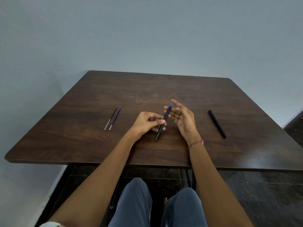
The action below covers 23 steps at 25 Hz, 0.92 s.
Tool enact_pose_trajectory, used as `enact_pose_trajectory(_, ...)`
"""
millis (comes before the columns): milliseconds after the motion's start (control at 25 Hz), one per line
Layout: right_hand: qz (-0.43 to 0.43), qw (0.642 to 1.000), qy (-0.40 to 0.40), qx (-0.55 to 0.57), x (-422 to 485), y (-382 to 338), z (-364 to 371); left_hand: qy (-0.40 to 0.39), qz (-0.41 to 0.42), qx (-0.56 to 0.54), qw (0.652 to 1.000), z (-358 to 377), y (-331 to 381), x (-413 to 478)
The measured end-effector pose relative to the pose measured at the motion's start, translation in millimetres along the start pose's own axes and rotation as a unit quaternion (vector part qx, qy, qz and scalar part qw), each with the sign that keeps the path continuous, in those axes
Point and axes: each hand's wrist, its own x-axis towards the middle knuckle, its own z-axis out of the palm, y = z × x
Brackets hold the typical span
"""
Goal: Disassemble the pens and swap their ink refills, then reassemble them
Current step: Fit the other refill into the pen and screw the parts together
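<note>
In the head view, the left hand (pixel 147 122) pinches a black pen (pixel 163 122) between thumb and fingertips about midway along its barrel, the pen tilted with its blue tip end pointing away from the person and its rear end hanging just below the hand, above the table (pixel 82 145). The right hand (pixel 181 117) is open and holds nothing, palm turned toward the pen, its fingers just beside the upper barrel and the blue end; whether a fingertip touches the pen cannot be told. Well to the left of the left hand, two loose ink refills (pixel 113 118) lie side by side on the table, one dark and one blue, nearly touching. Well to the right of the right hand lies a second black pen (pixel 217 124), flat on the table. The pen looks light, stiff and smooth, so it probably slips or rolls easily; a firm pinch on the mid-barrel with one hand and a grip near the tip section with the other would likely suit unscrewing. The refills look thin and light, best picked up by a fingertip pinch near the middle.
</note>
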Motion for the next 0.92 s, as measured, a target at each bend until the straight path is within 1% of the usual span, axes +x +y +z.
enact_pose_trajectory(200,-0.023,0.998,-0.026,-0.043,-3.5,1.8,0.9,-0.005,0.001,0.011,1.000,-1.3,-0.7,-0.2)
enact_pose_trajectory(480,-0.018,0.998,-0.016,-0.060,-4.5,1.8,1.4,-0.014,0.009,-0.012,1.000,-2.2,-2.7,-2.3)
enact_pose_trajectory(640,-0.023,0.995,-0.001,-0.099,-2.8,5.4,4.7,-0.023,0.010,-0.016,1.000,-3.7,-3.3,-1.3)
enact_pose_trajectory(800,-0.012,0.998,0.006,-0.067,-1.8,6.6,6.3,-0.032,0.018,-0.028,0.999,-5.1,-4.4,-0.7)
enact_pose_trajectory(920,-0.008,0.999,-0.021,-0.047,-2.7,4.7,5.2,-0.044,0.019,-0.015,0.999,-5.7,-5.1,-0.7)
